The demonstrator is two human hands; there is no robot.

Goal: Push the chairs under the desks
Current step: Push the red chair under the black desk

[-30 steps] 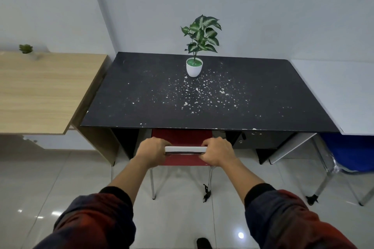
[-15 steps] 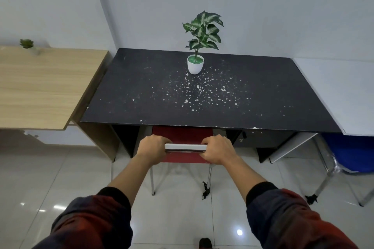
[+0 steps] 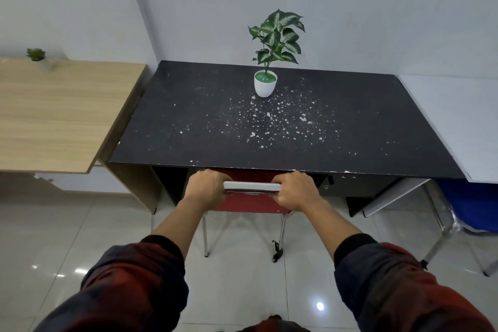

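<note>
A red chair [image 3: 249, 203] with chrome legs stands at the front of the black desk [image 3: 269, 129], its seat mostly hidden under the desktop. My left hand [image 3: 206, 187] grips the left end of the chair's pale top rail [image 3: 252, 186]. My right hand [image 3: 295, 190] grips the rail's right end. Both hands lie just below the desk's front edge.
A potted plant [image 3: 265, 83] stands at the back of the black desk. A wooden desk [image 3: 54, 116] adjoins on the left, a white desk [image 3: 463, 121] on the right. A blue chair [image 3: 469, 205] sits partly under the white desk. Glossy tiled floor [image 3: 67, 237] lies around me.
The red chair has slid further under the black desk, with both hands still gripping its top rail. My hands are now closer to the desk's front edge.
</note>
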